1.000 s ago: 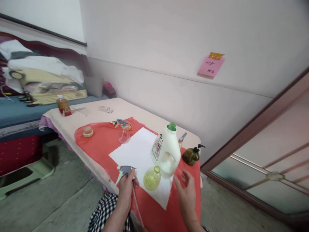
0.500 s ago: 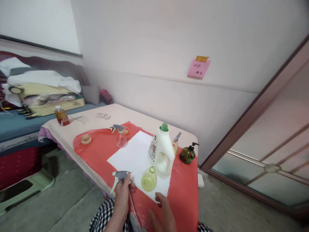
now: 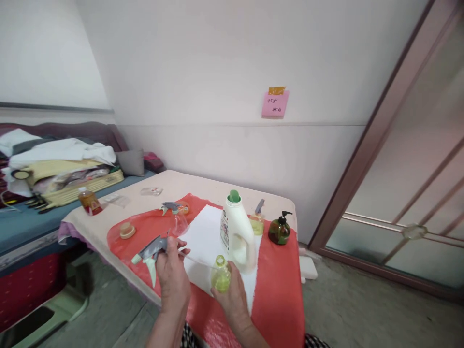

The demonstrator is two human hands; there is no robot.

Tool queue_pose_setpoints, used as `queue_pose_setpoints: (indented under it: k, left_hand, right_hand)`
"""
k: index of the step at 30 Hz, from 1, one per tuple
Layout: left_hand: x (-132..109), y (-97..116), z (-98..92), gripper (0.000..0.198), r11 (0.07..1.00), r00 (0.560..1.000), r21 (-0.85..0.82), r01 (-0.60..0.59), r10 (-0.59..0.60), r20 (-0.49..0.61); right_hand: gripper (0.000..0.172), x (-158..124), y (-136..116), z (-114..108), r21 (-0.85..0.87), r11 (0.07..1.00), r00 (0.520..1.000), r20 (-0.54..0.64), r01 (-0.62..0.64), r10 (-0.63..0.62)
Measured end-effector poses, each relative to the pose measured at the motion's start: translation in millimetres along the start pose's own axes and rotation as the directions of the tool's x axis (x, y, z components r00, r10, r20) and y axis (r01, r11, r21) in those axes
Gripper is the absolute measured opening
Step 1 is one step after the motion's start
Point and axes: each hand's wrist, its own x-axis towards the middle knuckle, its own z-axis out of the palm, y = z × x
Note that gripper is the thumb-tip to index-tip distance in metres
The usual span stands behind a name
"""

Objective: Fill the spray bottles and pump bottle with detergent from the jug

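Gripping grey spray trigger head [image 3: 152,251], left hand [image 3: 172,278] fingers clamped; dip tube reaches toward bottle mouth. Right hand [image 3: 232,297] wraps small yellow bottle [image 3: 220,274] on white sheet [image 3: 203,232]. White detergent jug [image 3: 236,232] just behind, label unreadable. Green pump bottle [image 3: 278,231] beyond. Pink wall note [image 3: 275,103], writing illegible.

spray head [image 3: 150,251]: grey trigger with pale green tip, lifted over table's near edge
bottle [image 3: 220,275]: small, yellow-green, open-necked, upright, near edge
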Motion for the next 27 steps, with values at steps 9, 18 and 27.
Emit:
queue_pose_setpoints:
  k: [9,18,27]
  left_hand:
    - [-32.5,15.1,-16.8,0.038,0.989,0.992,0.116,-0.092,0.08,0.101]
    - [-105.7,21.8,-64.4,0.041,0.988,0.972,0.072,0.133,-0.145,0.187]
    - [-174.4,27.5,-109.0,0.049,0.886,0.748,0.15,0.44,-0.453,0.485]
  right_hand:
    - [0.067,-38.1,-22.0,-72.5,-0.115,0.974,0.976,0.125,0.194,-0.179]
    - [0.085,-98.1,-51.0,-130.0,-0.159,0.983,0.959,0.28,0.095,-0.048]
    - [0.076,-140.0,-106.2,-179.6,-0.094,0.995,0.956,0.292,0.024,0.004]
